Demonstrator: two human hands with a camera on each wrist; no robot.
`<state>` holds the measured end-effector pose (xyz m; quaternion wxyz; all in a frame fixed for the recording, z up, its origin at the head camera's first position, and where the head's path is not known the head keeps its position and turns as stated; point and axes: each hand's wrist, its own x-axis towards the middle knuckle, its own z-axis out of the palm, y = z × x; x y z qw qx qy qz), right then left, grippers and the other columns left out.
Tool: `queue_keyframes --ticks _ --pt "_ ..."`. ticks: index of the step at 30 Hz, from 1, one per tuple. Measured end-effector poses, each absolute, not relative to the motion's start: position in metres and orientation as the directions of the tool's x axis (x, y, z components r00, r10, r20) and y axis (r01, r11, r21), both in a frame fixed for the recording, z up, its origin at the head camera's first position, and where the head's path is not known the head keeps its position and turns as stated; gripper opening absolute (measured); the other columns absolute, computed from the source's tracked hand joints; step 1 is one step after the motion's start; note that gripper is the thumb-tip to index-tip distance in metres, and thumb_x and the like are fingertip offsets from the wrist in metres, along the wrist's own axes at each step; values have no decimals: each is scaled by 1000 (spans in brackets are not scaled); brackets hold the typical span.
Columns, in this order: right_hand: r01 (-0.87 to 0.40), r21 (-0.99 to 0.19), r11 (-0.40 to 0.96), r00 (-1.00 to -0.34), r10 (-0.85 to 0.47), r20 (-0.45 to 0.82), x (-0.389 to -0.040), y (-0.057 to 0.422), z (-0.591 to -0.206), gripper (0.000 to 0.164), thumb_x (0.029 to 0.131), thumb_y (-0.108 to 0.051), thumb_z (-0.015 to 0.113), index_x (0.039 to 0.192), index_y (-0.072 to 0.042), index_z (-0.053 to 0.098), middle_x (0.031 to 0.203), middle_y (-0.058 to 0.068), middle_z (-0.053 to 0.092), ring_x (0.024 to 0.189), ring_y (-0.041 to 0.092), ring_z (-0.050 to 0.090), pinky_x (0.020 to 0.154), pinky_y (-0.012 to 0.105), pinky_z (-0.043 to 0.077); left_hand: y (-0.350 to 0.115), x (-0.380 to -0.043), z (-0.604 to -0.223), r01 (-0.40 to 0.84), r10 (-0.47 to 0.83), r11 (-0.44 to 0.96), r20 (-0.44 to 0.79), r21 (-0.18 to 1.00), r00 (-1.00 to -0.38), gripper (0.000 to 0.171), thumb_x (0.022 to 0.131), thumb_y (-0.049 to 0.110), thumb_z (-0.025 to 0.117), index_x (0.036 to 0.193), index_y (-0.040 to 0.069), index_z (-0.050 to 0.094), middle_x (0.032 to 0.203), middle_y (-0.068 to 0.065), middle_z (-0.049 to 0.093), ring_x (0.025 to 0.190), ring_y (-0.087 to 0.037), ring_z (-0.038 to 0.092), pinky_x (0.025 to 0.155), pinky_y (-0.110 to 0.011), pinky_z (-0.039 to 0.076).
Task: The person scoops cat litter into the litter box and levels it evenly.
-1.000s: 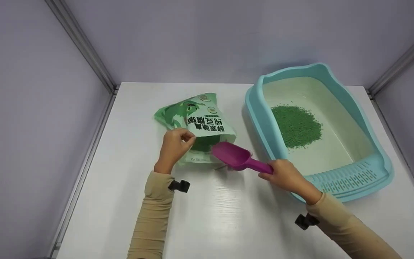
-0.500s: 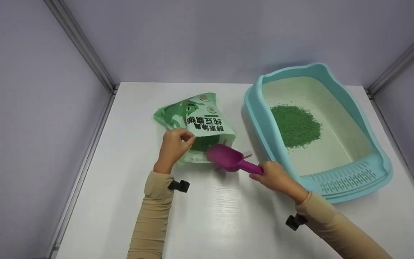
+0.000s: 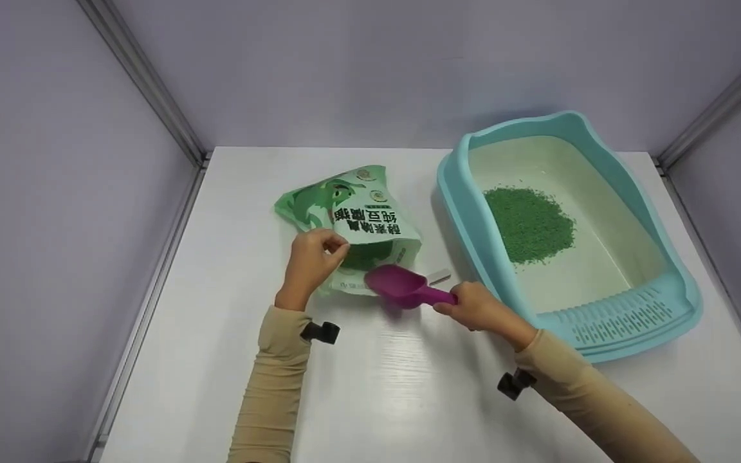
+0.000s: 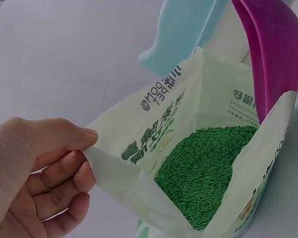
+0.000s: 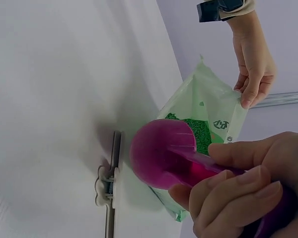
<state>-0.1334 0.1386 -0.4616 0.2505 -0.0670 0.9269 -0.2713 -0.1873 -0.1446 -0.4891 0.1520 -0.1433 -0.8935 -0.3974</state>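
My left hand (image 3: 316,262) pinches the rim of an open green bag of cat litter (image 3: 370,209) between thumb and forefinger. Green pellets (image 4: 203,173) show inside its mouth in the left wrist view. A purple scoop (image 3: 397,286) is held by its handle in my right hand (image 3: 483,310), its bowl at the near right edge of the bag's mouth. From the head view no pellets are visible in the bowl. In the right wrist view the scoop (image 5: 159,153) covers part of the bag (image 5: 208,99).
A blue litter box (image 3: 628,315) with a heap of green pellets (image 3: 531,225) stands at the right. A clip with a spring (image 5: 110,188) lies on the white table (image 3: 370,399) beside the bag. Grey-framed walls bound the back and sides.
My right hand has moved left and the scoop with it, its bowl shifting left and slightly nearer along the bag's mouth. More of the clip shows. The left hand keeps its place.
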Motion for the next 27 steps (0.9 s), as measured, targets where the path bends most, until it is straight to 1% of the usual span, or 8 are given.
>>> queue_keyframes --ticks 4,8,11,17,23,27 --pt "45 -514 857 -841 -245 -482 -137 133 -456 28 91 -25 62 73 -4 57 51 -5 41 39 4 39 37 13 31 -144 -187 -489 376 136 637 383 673 -914 8 85 9 70 81 3 73 77 -13 72 71 -25 68 68 -37 57" --pt "47 -489 871 -823 -244 -513 -141 126 -450 29 90 -23 61 66 -10 51 48 -5 40 36 3 38 36 14 31 -144 -187 -488 369 133 639 375 675 -917 8 85 9 71 81 3 74 77 -14 72 72 -25 68 68 -38 57" --pt "42 -466 884 -813 -241 -530 -146 121 -447 29 89 -22 61 65 -11 49 48 -5 40 35 3 38 35 14 32 -144 -187 -487 363 128 638 371 680 -920 8 84 9 71 80 3 73 77 -14 72 72 -25 68 68 -38 57" --pt "51 -443 895 -802 -227 -552 -151 114 -445 26 89 -23 62 69 -11 51 50 -5 40 36 4 39 35 13 34 -143 -187 -487 358 127 634 364 685 -923 8 84 9 71 80 3 73 77 -13 72 72 -25 68 68 -38 57" --pt "30 -467 884 -820 -245 -517 -149 113 -451 23 89 -22 62 73 -7 55 48 -5 40 34 3 39 34 13 33 -143 -188 -487 352 127 641 358 682 -925 8 85 10 70 81 3 74 78 -13 72 73 -25 68 69 -37 57" --pt "75 -499 863 -823 -229 -520 -147 111 -465 24 90 -23 62 79 -3 58 51 -4 41 36 4 40 35 14 33 -142 -188 -486 351 131 639 353 684 -926 8 85 10 71 82 4 74 79 -13 72 73 -25 68 69 -37 57"
